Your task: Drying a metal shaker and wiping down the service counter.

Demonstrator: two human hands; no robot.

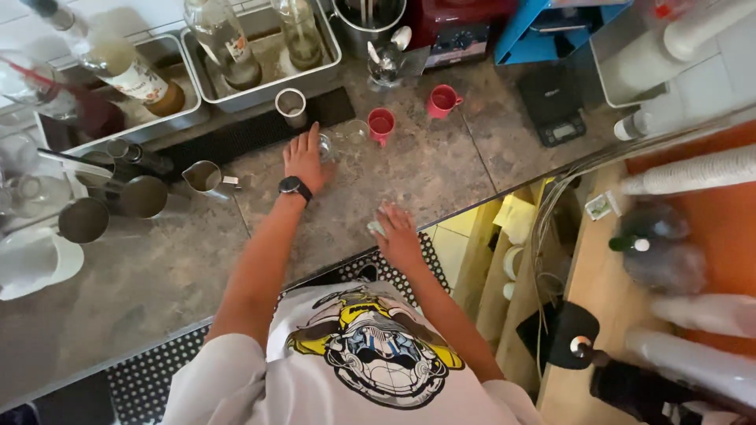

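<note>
Left hand (303, 160): spread flat, fingertips touching a small clear glass cup (329, 146), holding nothing.
Glass cup: just left of the red ceramic mug (382, 124); likely light, slippery, fragile; grip round its wall.
Right hand (398, 233): pressing a pale folded cloth (376, 228), nearer the stone counter's edge (472, 206) than the mug.

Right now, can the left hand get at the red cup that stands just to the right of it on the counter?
Probably yes. The left hand lies flat on the counter, and the red cup stands close beside it. Only a small clear glass stands between them, which the hand could pass over.
</note>
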